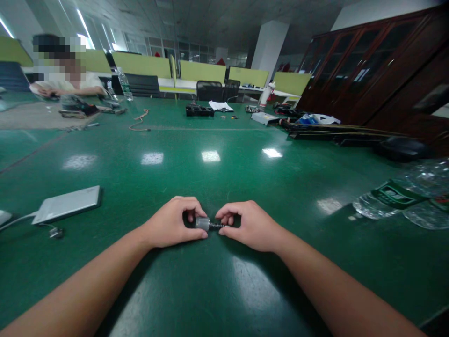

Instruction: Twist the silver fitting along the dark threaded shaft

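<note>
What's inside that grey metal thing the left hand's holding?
A dark ridged rod meets the right end of the grey metal thing. Its inside is covered, so I can't tell whether the rod goes in.

Black ribbed shaft [214,226] partly hidden by right fingers [229,209], white object [4,216] cut off at left edge.

Grey cylinder [201,223], black ribbed shaft [215,226] at its right end, sideways between the fingers [192,205].

Plastic bottles [396,194] lie right, a pale flat device [68,205] left
</note>
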Tool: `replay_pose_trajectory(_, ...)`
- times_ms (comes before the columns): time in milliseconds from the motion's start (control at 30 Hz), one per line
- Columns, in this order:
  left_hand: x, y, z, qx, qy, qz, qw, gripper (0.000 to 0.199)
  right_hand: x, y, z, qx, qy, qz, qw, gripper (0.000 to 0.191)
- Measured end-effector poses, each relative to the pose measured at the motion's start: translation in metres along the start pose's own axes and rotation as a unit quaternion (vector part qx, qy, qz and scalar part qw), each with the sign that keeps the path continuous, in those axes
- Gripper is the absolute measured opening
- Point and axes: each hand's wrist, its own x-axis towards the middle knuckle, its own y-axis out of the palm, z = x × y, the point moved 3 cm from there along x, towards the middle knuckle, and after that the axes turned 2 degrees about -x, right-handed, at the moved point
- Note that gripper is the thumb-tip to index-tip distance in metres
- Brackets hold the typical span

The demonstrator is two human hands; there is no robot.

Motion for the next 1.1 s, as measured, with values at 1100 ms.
replay_pose_trajectory(1100, 0.0021, 0.0013, -0.0008, 0.023, 0.009, 0.014, 1.0, 0.022, 0.0018, 0.0076, 0.0056, -0.066, -0.067, -0.011, 0.995, 0.013)
